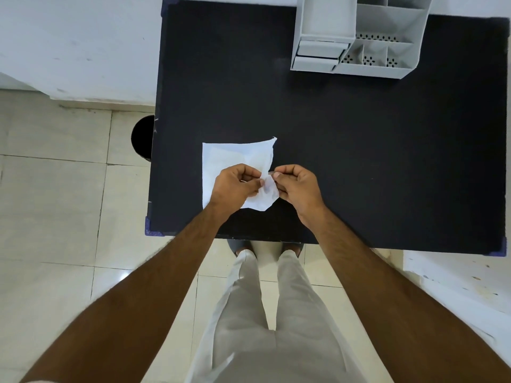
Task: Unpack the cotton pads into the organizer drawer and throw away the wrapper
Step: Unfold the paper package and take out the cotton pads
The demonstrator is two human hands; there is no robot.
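Note:
A white crinkled wrapper of cotton pads (232, 158) lies on the black table (359, 147), near its front left. My left hand (235, 186) pinches the wrapper's right edge from the left. My right hand (297, 186) pinches the same edge from the right, thumb and forefinger tight. The edge is lifted and puckered between the two hands. A grey plastic organizer (359, 34) stands at the table's far right, with two small drawers (318, 55) shut at its front left. The pads themselves are hidden inside the wrapper.
A round black bin (142, 138) stands on the tiled floor, just left of the table's left edge. White walls run behind and to the left. My legs in light trousers stand at the table's front edge.

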